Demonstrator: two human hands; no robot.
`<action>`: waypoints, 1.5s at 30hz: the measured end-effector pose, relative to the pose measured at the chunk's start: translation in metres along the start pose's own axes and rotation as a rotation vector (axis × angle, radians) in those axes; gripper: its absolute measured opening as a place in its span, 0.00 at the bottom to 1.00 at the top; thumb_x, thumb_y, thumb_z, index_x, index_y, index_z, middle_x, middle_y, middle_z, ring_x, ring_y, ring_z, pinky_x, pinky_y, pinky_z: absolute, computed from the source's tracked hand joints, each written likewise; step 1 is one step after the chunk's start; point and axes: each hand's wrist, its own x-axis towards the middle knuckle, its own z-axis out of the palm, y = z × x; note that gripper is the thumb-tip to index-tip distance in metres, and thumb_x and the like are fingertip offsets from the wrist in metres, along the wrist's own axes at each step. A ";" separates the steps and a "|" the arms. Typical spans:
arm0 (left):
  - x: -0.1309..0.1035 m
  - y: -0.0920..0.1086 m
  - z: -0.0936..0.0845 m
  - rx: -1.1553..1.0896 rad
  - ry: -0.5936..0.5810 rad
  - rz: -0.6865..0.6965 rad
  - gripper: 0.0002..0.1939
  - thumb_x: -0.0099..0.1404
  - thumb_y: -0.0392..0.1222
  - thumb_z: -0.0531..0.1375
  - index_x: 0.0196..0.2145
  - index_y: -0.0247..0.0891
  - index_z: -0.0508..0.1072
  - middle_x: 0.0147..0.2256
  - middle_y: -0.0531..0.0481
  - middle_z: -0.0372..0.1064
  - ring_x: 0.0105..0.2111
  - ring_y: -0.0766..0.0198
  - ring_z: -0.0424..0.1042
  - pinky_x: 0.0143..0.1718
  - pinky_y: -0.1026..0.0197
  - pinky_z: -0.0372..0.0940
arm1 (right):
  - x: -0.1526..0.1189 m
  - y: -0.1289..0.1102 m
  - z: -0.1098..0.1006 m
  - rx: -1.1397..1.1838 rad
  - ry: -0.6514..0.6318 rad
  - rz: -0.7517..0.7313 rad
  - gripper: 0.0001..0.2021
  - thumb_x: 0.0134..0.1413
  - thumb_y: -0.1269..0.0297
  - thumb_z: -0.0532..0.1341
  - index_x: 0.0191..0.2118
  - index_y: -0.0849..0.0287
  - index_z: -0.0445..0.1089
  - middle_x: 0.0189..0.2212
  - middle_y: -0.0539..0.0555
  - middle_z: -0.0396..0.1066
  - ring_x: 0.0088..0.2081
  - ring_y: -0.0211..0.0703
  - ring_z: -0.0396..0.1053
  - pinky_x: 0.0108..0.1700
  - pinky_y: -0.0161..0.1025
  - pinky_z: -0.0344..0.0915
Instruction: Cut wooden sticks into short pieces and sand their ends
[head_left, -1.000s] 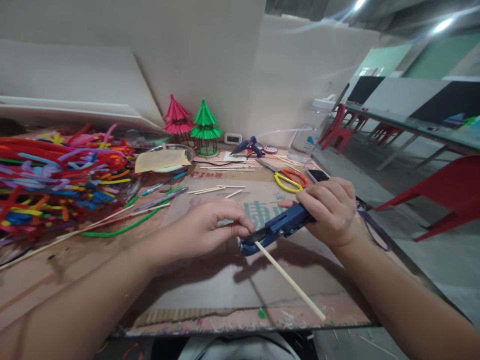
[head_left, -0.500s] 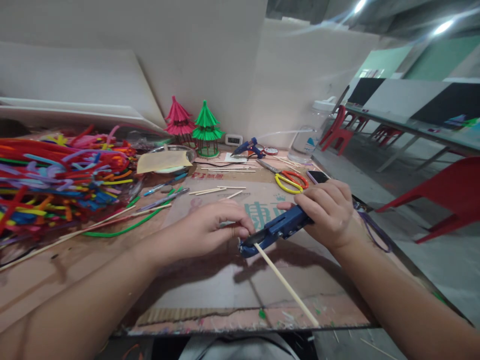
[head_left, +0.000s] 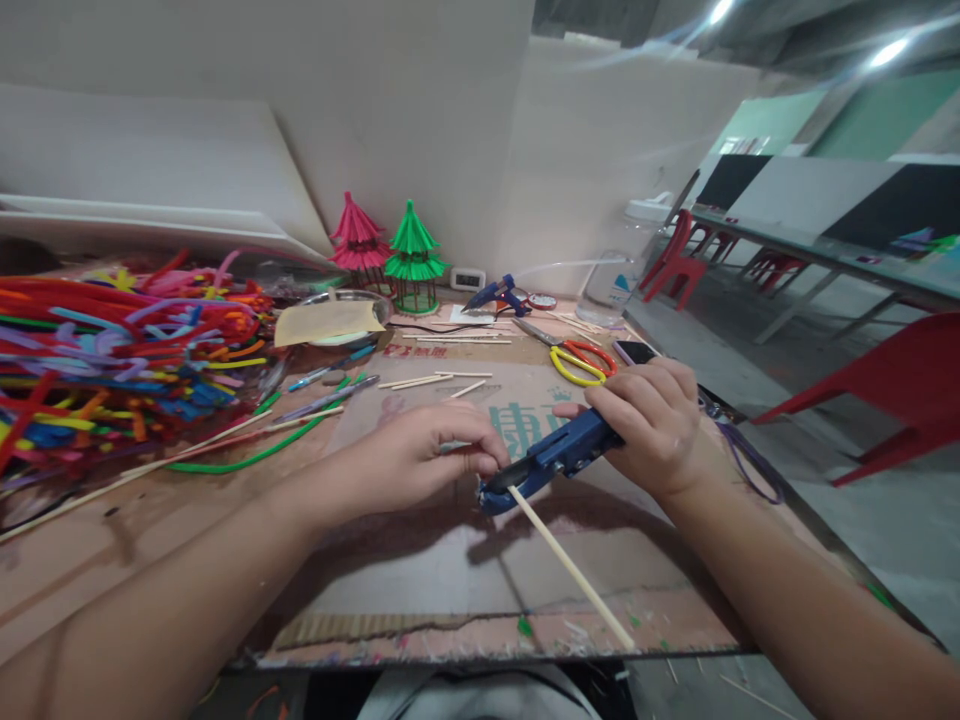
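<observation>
My right hand [head_left: 652, 425] is wrapped round the handles of a blue cutter [head_left: 574, 443], whose dark jaws point left. A thin wooden stick [head_left: 570, 566] lies between those jaws and slants down toward the table's front edge. At the jaw tip, the fingers of my left hand [head_left: 442, 450] are pinched together, apparently on the stick's short far end, which they mostly hide. Under both hands lies a cardboard sheet [head_left: 405, 585] with green printing. Several short cut sticks [head_left: 420, 381] rest on it just beyond my left hand.
Colourful pipe cleaners [head_left: 135, 360] are heaped at the left. Behind stand a pink [head_left: 358, 235] and a green pagoda model [head_left: 412, 250]. A blue glue gun [head_left: 495, 293], scissors [head_left: 577, 362] and a clear plastic jug [head_left: 607, 290] sit toward the back right. A red chair [head_left: 892, 390] is beyond the table.
Almost nothing differs. My right hand and the cutter handles have shifted very slightly left; the left hand and the stick keep their place.
</observation>
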 end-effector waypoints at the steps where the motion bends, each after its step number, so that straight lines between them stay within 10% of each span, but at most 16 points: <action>1: 0.000 0.000 0.000 -0.004 0.000 0.000 0.10 0.72 0.37 0.56 0.33 0.36 0.76 0.34 0.48 0.75 0.38 0.63 0.71 0.42 0.64 0.63 | 0.000 0.000 0.000 0.001 0.002 0.003 0.05 0.60 0.64 0.66 0.38 0.54 0.69 0.25 0.48 0.71 0.32 0.42 0.67 0.43 0.42 0.62; 45: 0.001 0.004 0.003 -0.119 -0.017 0.001 0.11 0.72 0.37 0.58 0.33 0.35 0.78 0.34 0.49 0.76 0.37 0.65 0.71 0.42 0.65 0.63 | 0.004 -0.004 -0.004 -0.039 0.043 0.018 0.08 0.58 0.65 0.69 0.38 0.53 0.67 0.25 0.47 0.71 0.32 0.41 0.68 0.44 0.41 0.63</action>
